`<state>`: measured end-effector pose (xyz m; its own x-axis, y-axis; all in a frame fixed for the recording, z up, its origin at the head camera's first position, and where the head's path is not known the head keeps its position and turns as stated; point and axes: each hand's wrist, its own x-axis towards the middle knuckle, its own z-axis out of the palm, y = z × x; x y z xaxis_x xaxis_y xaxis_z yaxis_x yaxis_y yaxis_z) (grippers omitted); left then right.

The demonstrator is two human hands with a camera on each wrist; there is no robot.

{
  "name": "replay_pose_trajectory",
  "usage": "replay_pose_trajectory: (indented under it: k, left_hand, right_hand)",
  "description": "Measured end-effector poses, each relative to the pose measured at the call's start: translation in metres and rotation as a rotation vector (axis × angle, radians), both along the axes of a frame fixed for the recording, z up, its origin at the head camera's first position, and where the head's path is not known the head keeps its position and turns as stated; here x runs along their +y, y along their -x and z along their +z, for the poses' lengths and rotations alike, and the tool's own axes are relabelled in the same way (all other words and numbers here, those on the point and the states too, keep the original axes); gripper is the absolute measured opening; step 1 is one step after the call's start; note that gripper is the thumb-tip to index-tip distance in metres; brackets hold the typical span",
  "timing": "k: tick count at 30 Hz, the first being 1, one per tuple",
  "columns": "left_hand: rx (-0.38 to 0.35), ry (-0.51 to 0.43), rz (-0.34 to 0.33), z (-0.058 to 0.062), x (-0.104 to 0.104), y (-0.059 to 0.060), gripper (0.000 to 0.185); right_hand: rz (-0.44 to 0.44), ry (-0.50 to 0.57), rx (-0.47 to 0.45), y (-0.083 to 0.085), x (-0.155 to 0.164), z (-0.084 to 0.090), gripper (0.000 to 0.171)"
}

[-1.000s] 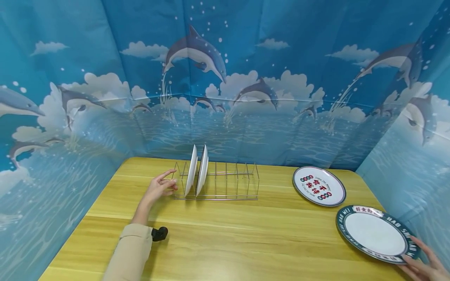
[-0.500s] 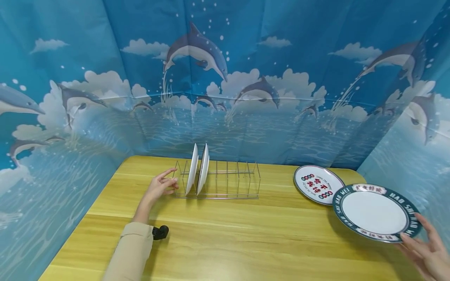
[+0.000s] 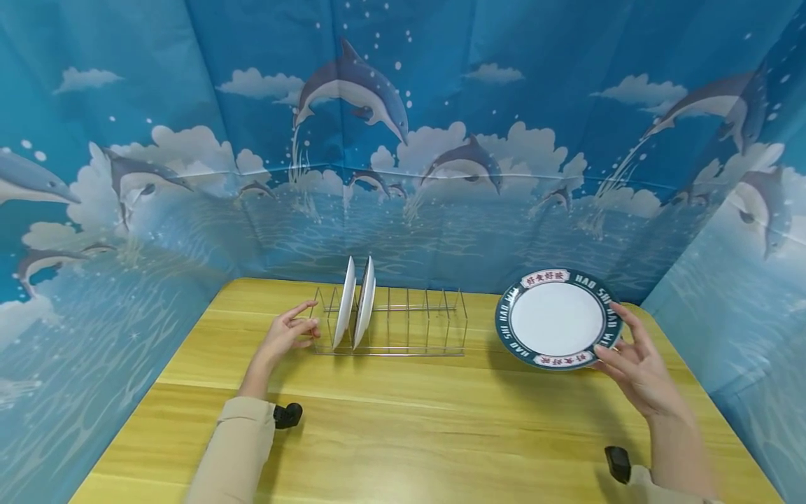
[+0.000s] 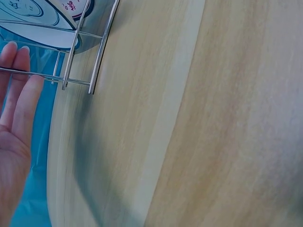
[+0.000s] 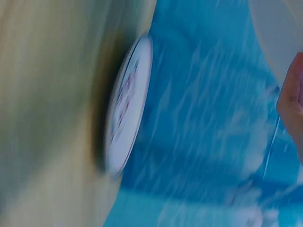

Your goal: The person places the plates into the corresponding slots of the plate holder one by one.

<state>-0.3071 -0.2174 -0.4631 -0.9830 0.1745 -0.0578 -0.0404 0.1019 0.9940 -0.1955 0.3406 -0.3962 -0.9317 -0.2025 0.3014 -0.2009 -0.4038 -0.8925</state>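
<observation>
A: How was the right hand point(image 3: 632, 374) placed?

B: It was raised above the table point(image 3: 403, 434), palm turned toward the person, with the forearm coming up from the lower right corner. Its fingers curled around the right edge of a plate with a dark green rim point(image 3: 557, 319), so it gripped the plate. The plate was off the table, tilted with its white face toward the camera, to the right of the wire rack point(image 3: 409, 323).

A: And the left hand point(image 3: 285, 338)?

B: It rested at the left end of the rack, fingers straight and relaxed, not holding anything. The fingertips point(image 4: 19, 56) touched the end wires. The arm, in a beige sleeve point(image 3: 236, 448), stretched forward across the table.

A: What was in the rack?

B: Two white plates point(image 3: 354, 311) stood upright in the leftmost slots. In the blurred right wrist view another plate point(image 5: 127, 101) lay flat on the table.
</observation>
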Motion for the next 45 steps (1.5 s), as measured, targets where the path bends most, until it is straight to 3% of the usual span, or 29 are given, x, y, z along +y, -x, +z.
replay_pose_trajectory:
  k: [5, 14, 23, 31, 40, 45]
  left_hand:
    - [-0.003, 0.001, 0.004, 0.001, 0.001, 0.000, 0.059]
    - [-0.014, -0.033, 0.001, 0.002, 0.002, 0.000, 0.061]
    - [-0.017, -0.045, 0.003, 0.002, 0.001, 0.001, 0.061]
    - [-0.018, -0.053, 0.007, 0.002, 0.002, 0.000, 0.059]
    - [-0.017, -0.042, 0.004, 0.003, 0.003, -0.001, 0.061]
    - [-0.019, -0.034, 0.004, 0.002, 0.002, 0.000, 0.060]
  right_hand:
    - [-0.002, -0.120, -0.052, 0.021, -0.041, 0.010, 0.068]
    - [0.057, -0.170, -0.057, 0.054, -0.109, 0.021, 0.068]
    - [0.098, -0.232, -0.081, 0.075, -0.164, 0.031, 0.072]
    - [0.038, -0.417, -0.066, 0.086, -0.201, 0.037, 0.069]
    - [-0.037, -0.648, 0.102, 0.088, -0.237, 0.038, 0.066]
    - [-0.071, -0.701, 0.116, 0.088, -0.252, 0.035, 0.068]
